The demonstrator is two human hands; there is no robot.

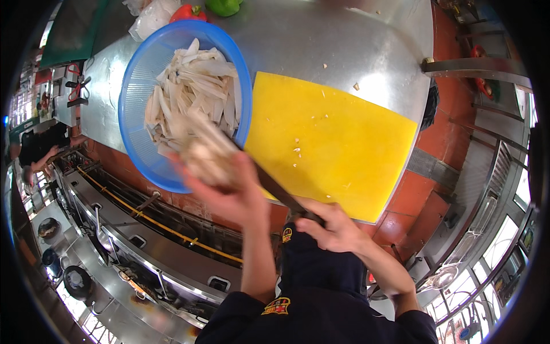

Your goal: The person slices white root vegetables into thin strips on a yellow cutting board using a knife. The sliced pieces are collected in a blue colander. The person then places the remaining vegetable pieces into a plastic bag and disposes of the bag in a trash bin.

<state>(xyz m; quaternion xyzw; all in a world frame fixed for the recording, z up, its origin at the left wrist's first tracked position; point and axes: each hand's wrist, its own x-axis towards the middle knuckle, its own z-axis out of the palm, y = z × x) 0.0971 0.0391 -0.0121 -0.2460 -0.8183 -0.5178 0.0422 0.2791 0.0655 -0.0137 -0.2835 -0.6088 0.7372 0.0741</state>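
My left hand [240,195] is cupped around a blurred bunch of pale food slices [206,159], over the near edge of a blue plastic basket [138,56]. In the basket lies a heap of long, thin whitish slices [197,81] that look like mushroom or a root vegetable. My right hand [337,225] grips the handle of a knife with a dark blade [275,185]. The blade slants up and left, its far end against the bunch in my left hand. A yellow cutting board [343,146] beside the basket carries a few small crumbs.
The steel table [300,38] holds a red bell pepper [187,13], a green pepper [224,6] and a white plastic bag [154,19] behind the basket. Behind me runs a stove line with a yellow pipe [163,226] and several pans. Another person [43,144] is at far left.
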